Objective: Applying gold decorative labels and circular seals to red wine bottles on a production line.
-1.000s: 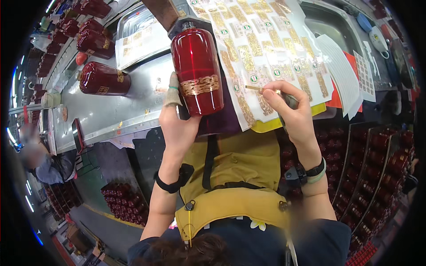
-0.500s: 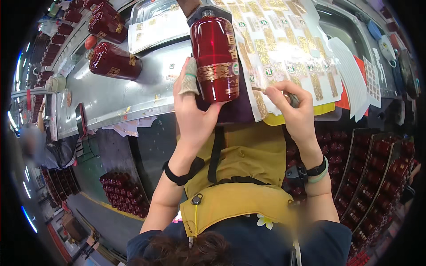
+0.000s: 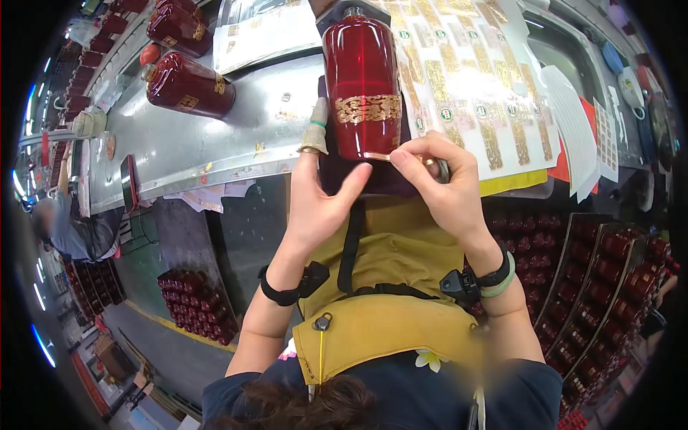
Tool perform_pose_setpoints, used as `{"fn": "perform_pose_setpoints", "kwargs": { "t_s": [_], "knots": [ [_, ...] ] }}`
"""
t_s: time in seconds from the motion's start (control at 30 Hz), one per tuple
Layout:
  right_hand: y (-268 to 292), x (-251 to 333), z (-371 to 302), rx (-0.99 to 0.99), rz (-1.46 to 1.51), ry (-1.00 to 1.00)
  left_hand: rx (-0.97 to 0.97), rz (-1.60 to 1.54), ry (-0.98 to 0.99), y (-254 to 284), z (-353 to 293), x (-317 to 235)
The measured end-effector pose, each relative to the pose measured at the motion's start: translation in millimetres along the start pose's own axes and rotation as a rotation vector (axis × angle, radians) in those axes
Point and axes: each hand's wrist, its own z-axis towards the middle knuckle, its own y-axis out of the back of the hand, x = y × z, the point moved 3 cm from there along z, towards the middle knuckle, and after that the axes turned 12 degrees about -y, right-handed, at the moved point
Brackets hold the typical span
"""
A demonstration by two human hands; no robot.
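Note:
A dark red glass bottle (image 3: 360,68) with a gold patterned band lies on a dark cloth (image 3: 387,184), neck pointing away from me. My left hand (image 3: 315,190) is open beside its lower left side. The thumb is spread, and pale cloth covers (image 3: 315,132) are on its fingers. At the bottle's base, my right hand (image 3: 438,175) is closed in a pinch on a thin, light-coloured strip (image 3: 378,156) whose kind I cannot make out. Part of a rounded, shiny thing shows among the curled right fingers. To the right lies a sheet of gold stickers (image 3: 466,86).
More red bottles (image 3: 188,84) stand or lie at the left of the metal table (image 3: 265,140). A tray with papers (image 3: 261,36) is behind them. A phone (image 3: 129,183) lies near the left edge. White paper strips (image 3: 573,129) are at the right. Racks of red bottles (image 3: 609,287) stand below.
The bottle has turned, bringing its plain side and gold band up. My left hand has loosened from it. My right hand has moved left from the sticker sheet to the bottle's base.

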Motion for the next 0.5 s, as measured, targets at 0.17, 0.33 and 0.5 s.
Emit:
{"fn": "perform_pose_setpoints", "kwargs": {
  "t_s": [0.17, 0.33, 0.5],
  "knots": [
    [-3, -9, 0, -0.045, -0.002, -0.013, -0.117, -0.222, 0.080, -12, -1, 1],
    [-1, -7, 3, -0.063, -0.037, -0.002, -0.144, -0.291, 0.105, -14, 0, 1],
    [-1, -10, 5, -0.091, -0.056, -0.004, -0.156, -0.276, 0.112, -13, -1, 3]
  ]
}}
